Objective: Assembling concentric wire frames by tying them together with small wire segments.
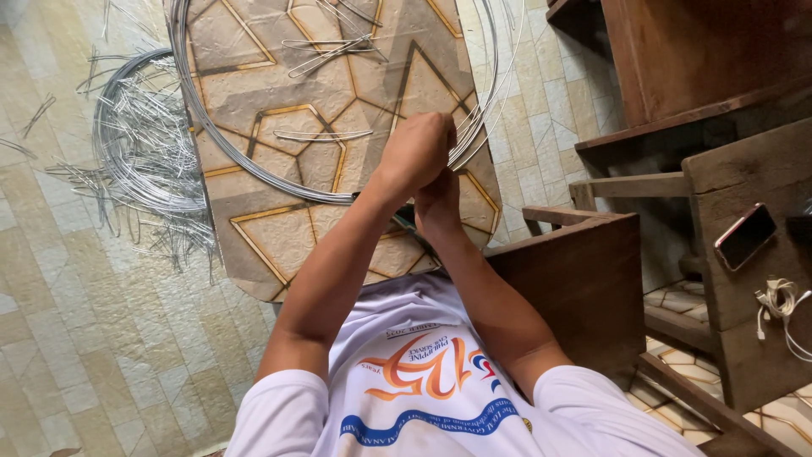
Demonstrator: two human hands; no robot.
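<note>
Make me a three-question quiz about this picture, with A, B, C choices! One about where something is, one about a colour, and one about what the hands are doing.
1. Where does the phone lie?
A. On the wooden furniture at the right
B. On the tiled floor at the left
C. On the patterned board

2. What colour is the big wire loop on the patterned board?
A. Red
B. Silver-grey
C. Green

3. How are the two hands?
A. Far apart, flat on the floor
B. Close together over the board's near edge, fingers curled
C. Both holding the phone

Answers:
1 A: the phone rests on a brown wooden surface near a white cable.
2 B: the loop shines silver-grey, like the cut wire pieces on the floor.
3 B: the left hand and right hand touch each other beside the wire; what they grip is hidden.
</note>
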